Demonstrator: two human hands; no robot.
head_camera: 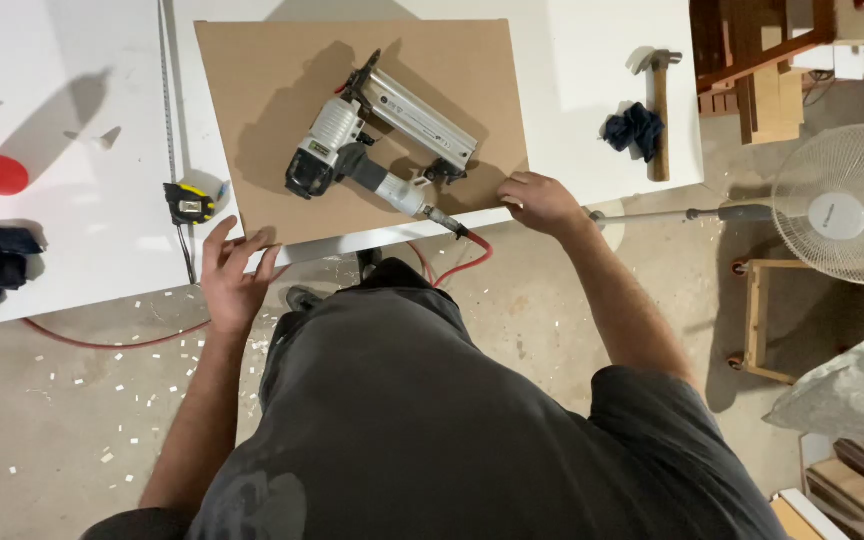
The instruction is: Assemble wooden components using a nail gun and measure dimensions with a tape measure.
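A flat brown board (252, 90) lies on the white table (82, 200). On the board rests a silver and black pneumatic nailer (372, 135) with a red air hose (462, 255) trailing off the table edge. My left hand (235, 275) rests with fingers spread at the board's near left corner. My right hand (540, 203) touches the board's near right corner at the table edge. Whether either hand grips the board's edge is hard to tell.
A yellow and black tape measure (189, 203) lies left of the board, its blade running along the table. A hammer (660, 110) and a dark cloth (634, 128) sit at the right. A fan (842, 205) stands right of the table. Wood scraps litter the floor.
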